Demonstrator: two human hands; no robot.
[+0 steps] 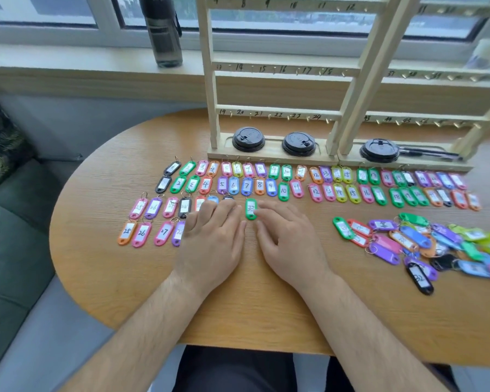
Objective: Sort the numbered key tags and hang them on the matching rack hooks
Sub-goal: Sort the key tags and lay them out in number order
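Several coloured key tags lie in numbered rows point(269, 181) across the wooden table point(266, 306), with two shorter rows point(150, 219) starting at 25 on the left. My left hand point(212, 239) lies flat over tags of those shorter rows, fingers straight. My right hand point(283, 236) rests beside it, its fingertips touching a green tag point(250, 208) that lies between both hands. An unsorted heap of tags point(425, 244) sits at the right. Two wooden racks point(275, 114) point(425, 120) with numbered hooks stand behind, all hooks bare.
Three black cup lids point(248, 139) point(299, 144) point(379, 150) sit in the rack bases, with a black pen point(430, 153) in the right one. A dark bottle point(164, 29) stands on the windowsill. A grey-green sofa point(12, 250) borders the table's left edge.
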